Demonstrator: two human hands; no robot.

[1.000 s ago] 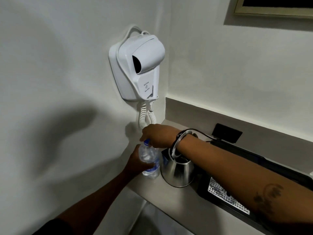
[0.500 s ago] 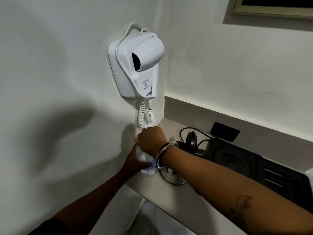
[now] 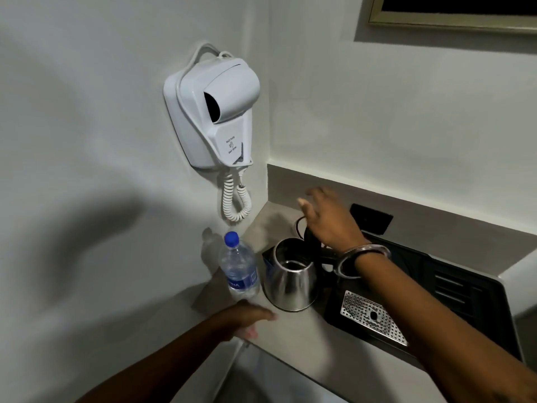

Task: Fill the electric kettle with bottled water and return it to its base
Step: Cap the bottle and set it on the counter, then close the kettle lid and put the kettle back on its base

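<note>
A clear water bottle [image 3: 239, 266] with a blue cap on stands upright on the grey counter [image 3: 293, 330], close to the left wall. Right beside it stands the steel electric kettle [image 3: 290, 280] with its black lid raised. My right hand [image 3: 328, 219] hovers above the kettle's lid and handle, fingers spread, holding nothing. My left hand [image 3: 247, 318] rests near the counter's front edge just below the bottle, fingers loose and off the bottle. The kettle's base is hidden.
A white wall-mounted hair dryer [image 3: 215, 112] with a coiled cord [image 3: 235, 199] hangs above the bottle. A black tray [image 3: 453, 289] with a perforated metal drip plate [image 3: 372, 318] lies right of the kettle. A black wall socket [image 3: 372, 218] sits behind it.
Both hands have let go of the bottle. The left hand dropped toward the counter edge; the right hand moved right, over the kettle's lid. The bottle now stands alone with its cap on.
</note>
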